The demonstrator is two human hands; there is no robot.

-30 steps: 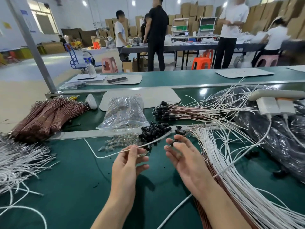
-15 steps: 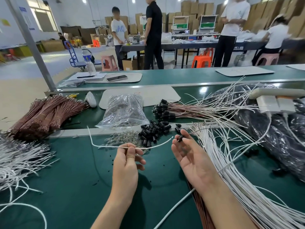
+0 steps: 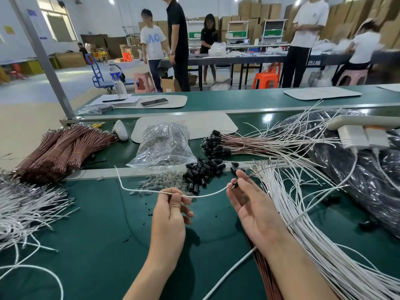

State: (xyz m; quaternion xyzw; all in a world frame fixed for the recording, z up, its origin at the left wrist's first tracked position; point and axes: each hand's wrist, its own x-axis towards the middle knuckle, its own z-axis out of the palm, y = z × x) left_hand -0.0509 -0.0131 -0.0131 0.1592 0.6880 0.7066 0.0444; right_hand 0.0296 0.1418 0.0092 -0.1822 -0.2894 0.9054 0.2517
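A: Head view, quick. Hands?

B: Left hand (image 3: 171, 215) pinches the white wire (image 3: 140, 190) between thumb and forefinger, roughly mid-length. Right hand (image 3: 253, 208), palm up, pinches a black cap (image 3: 235, 183) at its fingertips.

A: Together or apart?

B: Apart, side by side, linked only by the white wire. Its right end has a small metal tip that meets the black cap. Can't tell if it's inside.

A: Where does the wire sit?

B: It's held in the air above the green table (image 3: 97, 245), sagging a little between the hands. Its left end bends away toward the far side, free.

A: Around it?

B: The cap pile (image 3: 203, 169) is just beyond the hands, with small clear parts (image 3: 160, 182) beside it. A clear bag (image 3: 163, 146) lies behind those, and capped wires (image 3: 249, 146) lie further back right. A white wire bundle (image 3: 307, 224) runs along the right forearm. A brown wire bundle (image 3: 62, 150) lies far left, and loose white wires (image 3: 23, 208) at the left edge. Black plastic sheet (image 3: 357, 187) far right.

A: Background?

B: People at a far table, blurry.
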